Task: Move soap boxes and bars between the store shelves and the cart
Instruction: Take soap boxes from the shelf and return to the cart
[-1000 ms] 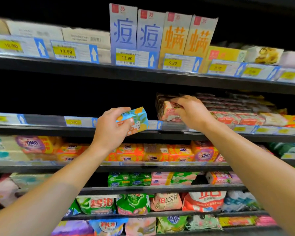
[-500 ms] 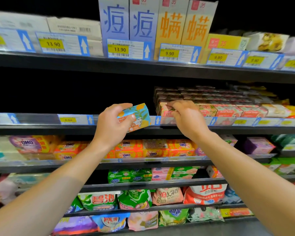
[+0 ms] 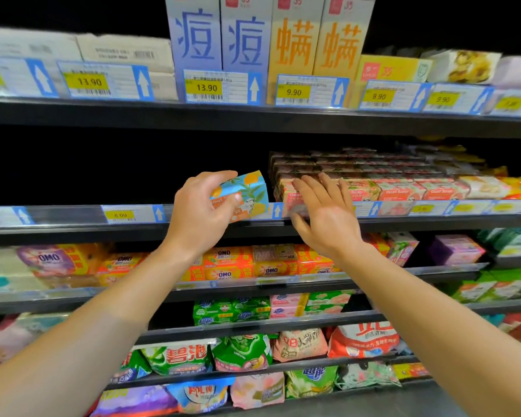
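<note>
At shelf edge: left hand [image 3: 197, 216] grips soap box [image 3: 245, 195]; right hand [image 3: 325, 216] spread beside it.

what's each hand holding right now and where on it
The left hand grips a blue and orange soap box by its left end. The right hand holds nothing, fingers spread in front of the pink soap boxes.

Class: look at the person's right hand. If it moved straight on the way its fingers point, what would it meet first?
Probably the pink goat soap boxes at the shelf front: the open right hand points its fingers up and forward at them. Whether they already touch is unclear.
</note>
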`<state>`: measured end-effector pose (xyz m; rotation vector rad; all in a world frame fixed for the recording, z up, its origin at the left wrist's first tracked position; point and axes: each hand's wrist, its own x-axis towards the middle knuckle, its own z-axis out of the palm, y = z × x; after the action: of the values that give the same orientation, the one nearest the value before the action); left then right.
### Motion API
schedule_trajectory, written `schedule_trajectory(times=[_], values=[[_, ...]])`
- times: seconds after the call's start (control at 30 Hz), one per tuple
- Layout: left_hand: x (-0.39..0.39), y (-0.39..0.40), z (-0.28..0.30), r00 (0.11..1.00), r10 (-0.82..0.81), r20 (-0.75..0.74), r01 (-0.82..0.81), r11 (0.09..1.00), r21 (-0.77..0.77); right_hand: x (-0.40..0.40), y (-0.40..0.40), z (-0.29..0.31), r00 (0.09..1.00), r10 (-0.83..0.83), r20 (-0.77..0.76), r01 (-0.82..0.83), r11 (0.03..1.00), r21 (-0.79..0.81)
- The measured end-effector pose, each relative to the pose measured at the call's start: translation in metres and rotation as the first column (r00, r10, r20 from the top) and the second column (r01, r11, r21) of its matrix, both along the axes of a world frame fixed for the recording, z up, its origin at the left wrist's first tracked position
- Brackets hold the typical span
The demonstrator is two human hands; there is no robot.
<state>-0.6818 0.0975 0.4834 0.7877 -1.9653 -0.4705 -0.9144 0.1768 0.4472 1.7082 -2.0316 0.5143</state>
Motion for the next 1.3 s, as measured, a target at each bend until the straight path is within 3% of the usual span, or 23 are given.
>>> schedule_trajectory(times=[0.17,0.3,0.47,0.6,1.07,1.3], values=[[-0.010,-0.016,0.026,0.989,0.079,0.125,-0.063,0.990,-0.128,0.012,0.006,-0.003,0.999,-0.042,-0.017,0.041,0.996,-0.083],[-0.025,-0.035,0.026,0.964,0.083,0.253,-0.068,0.995,-0.070,0.018,0.008,-0.015,0.999,-0.049,-0.001,0.049,0.994,-0.102],[-0.043,-0.058,0.020,0.911,0.033,0.410,-0.097,0.986,0.136,0.018,0.004,-0.024,0.998,-0.059,-0.009,0.057,0.994,-0.098],[-0.046,-0.066,0.014,0.866,0.006,0.499,-0.081,0.988,0.129,0.015,0.001,-0.030,0.996,-0.084,-0.029,0.082,0.994,-0.079],[-0.054,-0.084,0.019,0.736,0.120,0.667,-0.116,0.992,-0.051,0.016,-0.008,-0.037,0.998,-0.037,0.056,0.047,0.982,-0.183],[-0.083,-0.088,0.019,0.775,0.126,0.619,-0.170,0.985,0.013,0.016,-0.008,-0.038,0.998,-0.039,0.058,0.049,0.980,-0.192]])
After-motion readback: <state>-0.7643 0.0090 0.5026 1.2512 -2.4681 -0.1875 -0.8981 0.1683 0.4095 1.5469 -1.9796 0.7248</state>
